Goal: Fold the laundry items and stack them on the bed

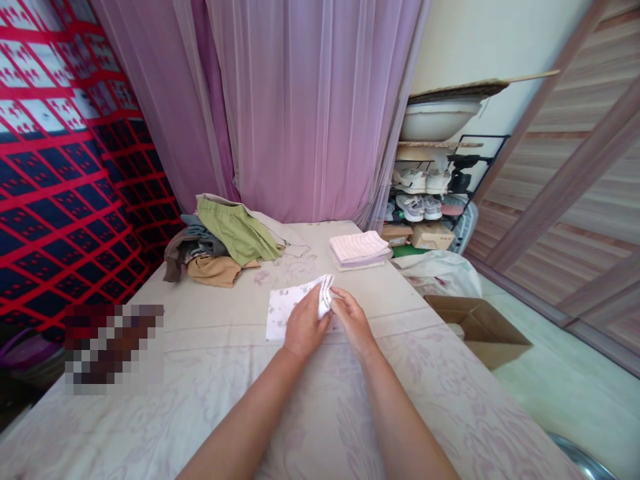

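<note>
A small white cloth [287, 308] with a faint print lies on the covered table [225, 373], partly folded over at its right edge. My left hand [306, 327] grips that folded edge with its fingers closed on the fabric. My right hand [350, 315] pinches the same edge from the right, touching the left hand. Both forearms reach in from the bottom of the view.
A stack of folded white cloths [360, 250] sits at the back right of the table. A heap of green, tan and grey clothes [220, 243] lies at the back left. A cardboard box [477, 327] and a shoe rack [425, 193] stand on the right.
</note>
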Motion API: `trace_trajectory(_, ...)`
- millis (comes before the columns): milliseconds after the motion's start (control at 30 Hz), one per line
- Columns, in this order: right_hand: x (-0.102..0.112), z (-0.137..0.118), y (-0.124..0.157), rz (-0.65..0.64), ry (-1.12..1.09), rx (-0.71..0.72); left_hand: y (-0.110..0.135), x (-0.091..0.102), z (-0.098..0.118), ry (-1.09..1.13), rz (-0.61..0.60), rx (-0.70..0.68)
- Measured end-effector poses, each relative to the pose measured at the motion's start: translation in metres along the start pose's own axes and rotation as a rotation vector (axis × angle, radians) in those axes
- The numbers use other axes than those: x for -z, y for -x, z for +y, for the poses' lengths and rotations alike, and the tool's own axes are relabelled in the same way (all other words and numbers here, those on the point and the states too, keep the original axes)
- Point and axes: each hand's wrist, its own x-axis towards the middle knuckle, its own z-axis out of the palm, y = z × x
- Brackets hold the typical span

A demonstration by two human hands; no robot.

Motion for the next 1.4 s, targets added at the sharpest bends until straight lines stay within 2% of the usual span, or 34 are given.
trace_trajectory(100,0.011,0.000,0.000,-0.036,0.082,0.033,-0.011,0.014,-0.007,0.195,0.117,0.205)
trace_trajectory(200,0.020,0.008,-0.002,0.013,0.320,0.089,-0.018,0.045,-0.022,0.523,0.371,0.419)
trace_trajectory(267,0.022,0.016,-0.002,0.014,0.541,0.188,-0.017,0.071,-0.035,0.812,0.553,0.538)
trace_trajectory(333,0.021,0.023,0.000,-0.019,0.733,0.298,-0.011,0.097,-0.051,1.035,0.717,0.599)
trace_trajectory(400,0.017,0.029,0.003,-0.042,0.898,0.357,0.000,0.120,-0.068,1.159,0.876,0.633)
trace_trajectory(467,0.013,0.034,0.006,-0.038,1.043,0.356,0.013,0.136,-0.087,1.215,1.004,0.724)
trace_trajectory(500,0.012,0.036,0.008,-0.042,1.103,0.341,0.019,0.141,-0.096,1.231,1.032,0.786)
trace_trajectory(633,0.012,0.039,0.013,-0.097,1.242,0.311,0.041,0.148,-0.126,1.281,0.980,0.986)
trace_trajectory(800,0.007,0.034,0.017,-0.104,1.308,0.339,0.054,0.149,-0.141,1.422,0.931,1.015)
trace_trajectory(933,-0.022,0.024,0.024,-0.192,1.297,0.430,0.058,0.152,-0.144,1.470,0.900,1.040)
trace_trajectory(1100,-0.060,0.020,0.032,-0.379,1.229,0.438,0.062,0.152,-0.147,1.553,0.872,0.944)
trace_trajectory(1233,-0.067,0.025,0.034,-0.379,1.209,0.428,0.063,0.151,-0.147,1.557,0.875,0.951)
trace_trajectory(1400,-0.065,0.029,0.033,-0.366,1.218,0.446,0.056,0.148,-0.138,1.397,0.964,0.994)
